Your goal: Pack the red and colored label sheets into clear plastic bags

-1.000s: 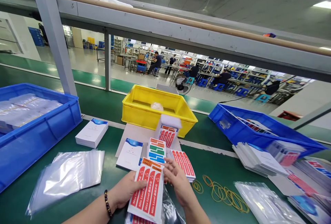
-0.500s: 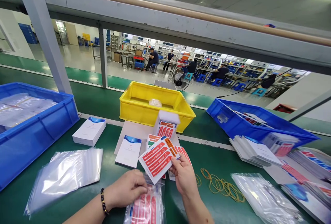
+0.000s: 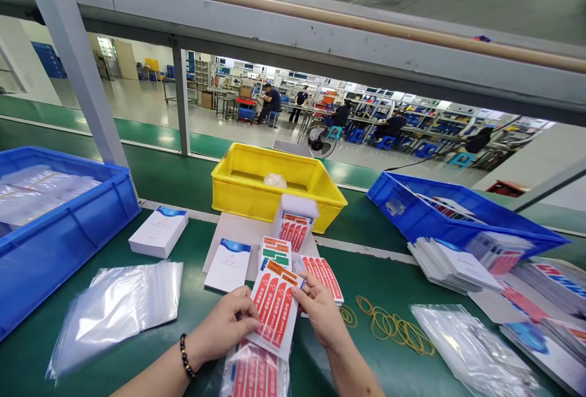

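Note:
A white card with red and orange labels point(image 3: 274, 308) is pinched at its right edge by my right hand point(image 3: 320, 311). My left hand point(image 3: 229, 320), with a beaded bracelet on the wrist, has its fingers closed at the card's lower left edge, by the mouth of a clear bag. That clear bag point(image 3: 256, 375) holds red-labelled cards and lies just below. Behind the held card are green-and-orange label sheets point(image 3: 276, 249), a red label stack point(image 3: 325, 275) and a white booklet point(image 3: 227, 265).
A yellow bin point(image 3: 274, 198) stands behind, blue bins at left point(image 3: 68, 220) and right point(image 3: 458, 214). Clear bags point(image 3: 119, 305) and a booklet stack point(image 3: 158, 232) lie left. Rubber bands point(image 3: 398, 330) and more bags point(image 3: 467, 348) lie right. People sit at far benches.
The card in my right hand has turned more upright and moved down and left, over the bag's top. My left hand has shifted slightly and now meets the card's edge.

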Tool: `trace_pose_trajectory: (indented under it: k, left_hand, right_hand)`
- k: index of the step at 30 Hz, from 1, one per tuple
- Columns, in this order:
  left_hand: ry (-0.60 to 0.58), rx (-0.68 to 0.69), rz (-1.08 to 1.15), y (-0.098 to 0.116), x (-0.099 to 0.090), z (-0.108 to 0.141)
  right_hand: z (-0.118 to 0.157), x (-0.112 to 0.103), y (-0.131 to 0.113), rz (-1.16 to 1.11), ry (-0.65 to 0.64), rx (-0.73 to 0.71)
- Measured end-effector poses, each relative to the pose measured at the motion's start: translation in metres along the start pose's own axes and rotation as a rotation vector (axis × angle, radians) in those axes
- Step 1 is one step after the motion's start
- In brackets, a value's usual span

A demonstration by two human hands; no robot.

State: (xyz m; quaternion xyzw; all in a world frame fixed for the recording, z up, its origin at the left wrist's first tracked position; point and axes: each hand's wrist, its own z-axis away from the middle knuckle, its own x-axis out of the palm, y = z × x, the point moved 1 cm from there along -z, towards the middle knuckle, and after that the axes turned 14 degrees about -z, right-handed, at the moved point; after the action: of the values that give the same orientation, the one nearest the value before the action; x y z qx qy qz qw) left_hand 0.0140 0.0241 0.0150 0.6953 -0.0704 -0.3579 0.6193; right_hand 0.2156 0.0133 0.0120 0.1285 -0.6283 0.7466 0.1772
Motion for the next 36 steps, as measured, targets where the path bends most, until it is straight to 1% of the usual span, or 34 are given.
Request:
trace_pose_trajectory:
  k: [2, 3, 7, 9, 11, 13, 14, 17, 19, 22, 27, 30, 34, 36]
  left_hand:
    - [0.038, -0.021, 0.069, -0.002, 0.001, -0.001]
    - [0.063, -0.025, 0.102, -0.003, 0.001, -0.001]
    - [0.167, 0.002, 0.169, -0.001, 0.0, -0.002]
    - [0.192, 0.011, 0.186, 0.001, 0.0, -0.003]
    - [0.2, 0.024, 0.204, 0.001, -0.001, -0.003]
    - [0.185, 0.009, 0.249, 0.0, 0.0, -0.003]
    - [0.169, -0.021, 0.287, -0.001, 0.0, -0.004]
    - [0.089, -0.152, 0.368, -0.002, 0.001, -0.004]
    - [0.051, -0.214, 0.346, -0.001, 0.001, -0.004]
    - [0.048, -0.255, 0.275, 0.001, -0.001, -0.004]
    - [0.05, -0.235, 0.156, 0.002, -0.002, -0.004]
    - [0.073, -0.21, 0.118, 0.0, -0.002, -0.004]
    - [0.092, -0.172, 0.065, 0.002, -0.001, -0.003]
    - [0.087, -0.154, 0.06, 0.004, -0.001, -0.001]
  right_hand:
    - [0.002, 0.004, 0.002, 0.019, -0.066, -0.015]
    - [0.003, 0.006, 0.002, 0.072, -0.11, -0.031]
    - [0.009, 0.011, 0.001, 0.424, -0.307, -0.118]
    - [0.012, 0.013, 0.0, 0.469, -0.373, -0.127]
    - [0.013, 0.013, 0.001, 0.445, -0.394, -0.067]
    - [0.013, 0.014, 0.004, 0.433, -0.379, 0.005]
    - [0.013, 0.014, 0.005, 0.427, -0.36, 0.026]
    - [0.011, 0.014, 0.007, 0.369, -0.272, 0.017]
    - [0.01, 0.014, 0.008, 0.316, -0.234, 0.028]
    - [0.01, 0.014, 0.008, 0.285, -0.216, 0.06]
    - [0.01, 0.015, 0.008, 0.317, -0.164, 0.077]
    - [0.009, 0.017, 0.009, 0.315, -0.161, 0.076]
    - [0.009, 0.02, 0.01, 0.344, -0.187, 0.024]
    - [0.009, 0.021, 0.009, 0.372, -0.172, -0.02]
